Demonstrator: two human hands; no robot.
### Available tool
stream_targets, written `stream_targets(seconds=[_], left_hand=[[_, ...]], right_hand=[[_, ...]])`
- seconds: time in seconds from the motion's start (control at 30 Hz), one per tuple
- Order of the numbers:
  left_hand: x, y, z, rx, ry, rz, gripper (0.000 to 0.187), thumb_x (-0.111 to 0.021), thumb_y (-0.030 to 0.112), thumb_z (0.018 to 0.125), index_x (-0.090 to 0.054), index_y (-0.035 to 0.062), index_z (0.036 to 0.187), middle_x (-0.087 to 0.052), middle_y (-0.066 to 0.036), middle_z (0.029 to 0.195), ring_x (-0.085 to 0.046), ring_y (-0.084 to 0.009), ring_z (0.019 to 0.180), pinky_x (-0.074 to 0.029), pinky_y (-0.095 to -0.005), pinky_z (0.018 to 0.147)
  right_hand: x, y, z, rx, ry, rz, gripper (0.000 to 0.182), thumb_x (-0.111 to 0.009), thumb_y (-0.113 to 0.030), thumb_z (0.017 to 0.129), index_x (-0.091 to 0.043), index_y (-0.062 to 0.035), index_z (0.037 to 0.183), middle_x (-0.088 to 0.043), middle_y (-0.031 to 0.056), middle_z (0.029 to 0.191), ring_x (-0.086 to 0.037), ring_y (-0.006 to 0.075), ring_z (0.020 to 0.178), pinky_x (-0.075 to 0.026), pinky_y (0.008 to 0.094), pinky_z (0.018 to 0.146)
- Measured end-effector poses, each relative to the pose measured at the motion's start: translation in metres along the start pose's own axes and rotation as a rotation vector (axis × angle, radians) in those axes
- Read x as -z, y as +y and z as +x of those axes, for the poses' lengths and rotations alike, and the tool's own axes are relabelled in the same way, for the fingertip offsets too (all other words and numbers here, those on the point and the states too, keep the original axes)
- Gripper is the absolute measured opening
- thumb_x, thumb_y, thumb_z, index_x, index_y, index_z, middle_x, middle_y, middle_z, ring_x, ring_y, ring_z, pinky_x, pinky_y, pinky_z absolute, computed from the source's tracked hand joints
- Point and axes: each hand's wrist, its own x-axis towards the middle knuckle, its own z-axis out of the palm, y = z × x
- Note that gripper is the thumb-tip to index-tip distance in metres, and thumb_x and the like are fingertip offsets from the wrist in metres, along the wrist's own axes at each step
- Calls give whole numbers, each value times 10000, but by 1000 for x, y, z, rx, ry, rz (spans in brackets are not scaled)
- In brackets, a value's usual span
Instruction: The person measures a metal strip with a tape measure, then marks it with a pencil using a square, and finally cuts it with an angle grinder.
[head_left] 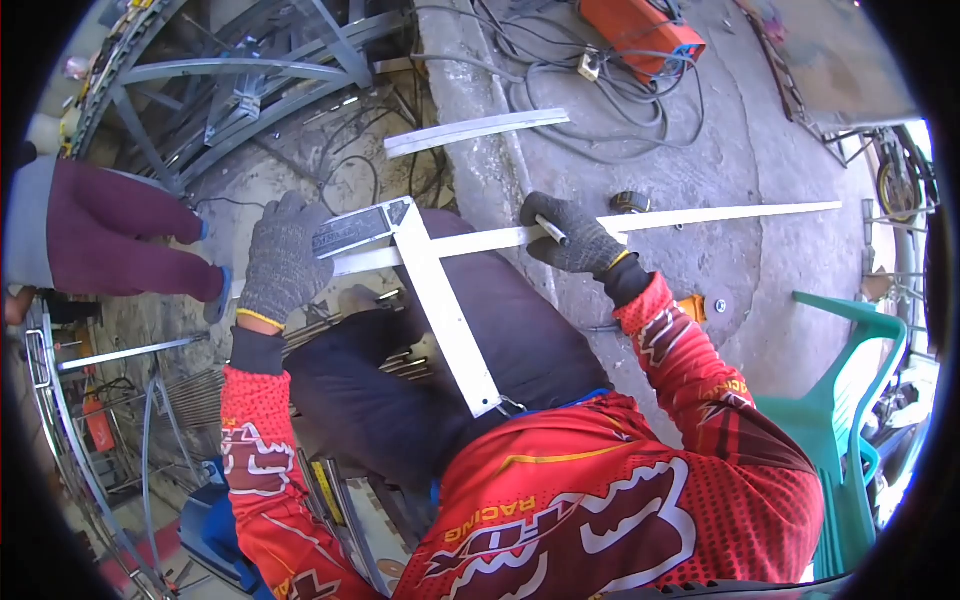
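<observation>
A try square with a dark handle and a wide pale blade lies across a long light metal bar above my lap. My left hand, in a grey knitted glove, is closed round the handle's left end and the bar beside it. In a matching glove, my right hand is at the bar's middle, its fingers curled round a small pen-like marker. The square's blade points down towards my waist.
A loose metal strip lies ahead, near coiled cables and an orange machine. Welded frames stand at the upper left. Another person's legs are at the left. A green chair stands at the right.
</observation>
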Motion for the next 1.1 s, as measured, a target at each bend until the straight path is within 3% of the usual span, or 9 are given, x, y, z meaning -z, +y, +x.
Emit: stream_targets(seconds=[0.23,0.27,0.4,0.73,0.83,0.9,0.97,1.03,1.1], left_hand=[[5,-17,2,4,-190,-79,605,-785,192,663,-668,187,1257,-602,-138,1159,-576,-421,1112,-479,-559,945],[-1,-18,0,28,-215,-110,604,-778,200,674,-673,202,1269,-605,-137,1165,-576,-421,1124,-476,-559,955],[-18,-16,0,167,-239,-65,574,-765,202,690,-701,245,1259,-611,-132,1171,-579,-415,1125,-472,-552,958],[-18,-6,8,189,-214,-77,541,-747,190,691,-731,268,1226,-609,-127,1146,-566,-395,1111,-463,-532,937],[-10,10,-4,219,-143,6,536,-741,170,694,-728,207,1228,-600,-124,1141,-549,-386,1117,-447,-534,944],[-9,19,-23,205,457,-64,420,-720,118,768,-708,85,1187,-601,-111,1040,-586,-303,988,-484,-466,857],[-31,34,-61,592,724,-492,251,-705,95,878,-670,-5,1105,-578,-64,896,-574,-208,820,-497,-366,736],[-102,40,-93,723,928,-832,168,-694,156,974,-654,19,1062,-527,-10,780,-521,-135,689,-464,-296,631],[-102,85,-88,1026,532,-1374,213,-696,261,1005,-654,64,1073,-528,21,761,-515,-121,658,-459,-307,616]], right_hand=[[-31,-31,22,35,126,182,266,-744,-52,796,-599,-49,1019,-629,131,917,-647,241,859,-514,396,772],[-36,-33,25,-13,122,197,273,-748,-184,807,-630,-92,1035,-685,177,921,-685,413,900,-539,471,782],[-45,-40,28,-71,109,154,282,-743,-187,821,-624,-74,1051,-679,189,952,-683,410,927,-537,467,796],[-61,-75,80,287,279,-24,368,-769,-200,836,-615,-80,1148,-661,178,1102,-635,401,1076,-508,489,919],[-79,-61,96,300,76,245,353,-758,-178,831,-614,-89,1141,-656,173,1090,-640,405,1045,-511,479,909],[-80,-57,95,294,95,235,326,-745,-146,837,-605,-85,1125,-648,165,1068,-643,397,1011,-518,464,893],[-80,-58,93,253,180,260,321,-749,-103,827,-597,-78,1109,-641,161,1047,-646,382,989,-525,445,877],[-76,-61,94,256,186,258,323,-754,-84,821,-595,-74,1103,-639,161,1033,-648,377,983,-528,439,870],[-77,-57,90,260,161,248,327,-760,-66,815,-593,-70,1096,-637,160,1018,-649,372,977,-531,434,862]])
